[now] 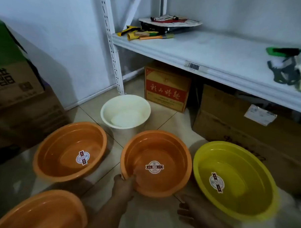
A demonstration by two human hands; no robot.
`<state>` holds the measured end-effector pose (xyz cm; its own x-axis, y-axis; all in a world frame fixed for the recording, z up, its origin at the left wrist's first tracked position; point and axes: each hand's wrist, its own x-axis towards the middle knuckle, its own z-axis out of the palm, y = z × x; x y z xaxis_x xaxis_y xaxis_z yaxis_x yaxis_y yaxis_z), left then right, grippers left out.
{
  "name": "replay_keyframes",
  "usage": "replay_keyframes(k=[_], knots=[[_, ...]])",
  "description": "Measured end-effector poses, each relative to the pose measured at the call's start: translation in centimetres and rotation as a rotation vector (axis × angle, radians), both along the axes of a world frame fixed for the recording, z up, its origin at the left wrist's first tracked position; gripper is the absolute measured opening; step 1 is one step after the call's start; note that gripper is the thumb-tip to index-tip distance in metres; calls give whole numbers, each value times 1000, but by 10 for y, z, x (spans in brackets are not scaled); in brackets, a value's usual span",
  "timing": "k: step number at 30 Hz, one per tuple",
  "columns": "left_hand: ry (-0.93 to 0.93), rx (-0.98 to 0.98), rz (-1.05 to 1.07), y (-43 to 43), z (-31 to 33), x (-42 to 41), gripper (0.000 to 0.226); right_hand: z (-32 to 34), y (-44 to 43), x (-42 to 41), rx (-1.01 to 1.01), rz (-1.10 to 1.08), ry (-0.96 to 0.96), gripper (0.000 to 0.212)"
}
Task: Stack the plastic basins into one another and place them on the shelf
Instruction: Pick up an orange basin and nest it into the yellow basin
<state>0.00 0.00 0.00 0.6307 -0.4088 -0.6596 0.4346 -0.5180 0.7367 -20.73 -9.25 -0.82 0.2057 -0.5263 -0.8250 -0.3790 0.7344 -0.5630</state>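
Note:
Several plastic basins stand on the tiled floor. My left hand [124, 185] grips the near-left rim of the middle orange basin [165, 148], thumb inside. A second orange basin [61, 150] is to its left, a third orange basin [38, 215] at the bottom left corner. A yellow basin [239, 165] sits tilted on the right. A white basin [111, 109] stands behind, near the shelf post. My right hand [191, 214] hovers with fingers apart below the orange and yellow basins, holding nothing. The white shelf [221, 49] runs along the right.
Brushes and flat items [159, 28] lie at the shelf's left end, a green tool and dark straps [286, 66] at its right. Cardboard boxes [167, 90] sit under the shelf. More stacked boxes [15, 103] stand on the left.

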Motion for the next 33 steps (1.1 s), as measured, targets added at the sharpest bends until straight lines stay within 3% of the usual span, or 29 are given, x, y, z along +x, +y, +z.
replay_keyframes(k=[4, 8, 13, 18, 21, 24, 28, 33], knots=[[-132, 3, 42, -2, -3, 14, 77, -27, -4, 13, -102, -143, -44, 45], [-131, 10, -51, -2, 12, 18, 43, -18, -8, 24, -295, -187, -90, 25], [-30, 4, -4, 16, 23, 23, 33, -29, -15, 30, -420, -104, -54, 45], [-9, -149, 144, 18, 63, 6, 30, 30, -21, 20, -506, -78, -100, 34], [-74, -299, 146, 6, 106, -29, 22, 83, -22, -16, -544, -169, -165, 13], [-100, -412, 62, -17, 121, -67, 24, 124, -22, -77, -591, -258, -112, 13], [33, -460, -84, -57, 109, -129, 21, 142, -31, -155, -552, -419, 3, 16], [1, -302, -297, -105, 67, -184, 23, 115, -46, -196, -476, -548, 229, 33]])
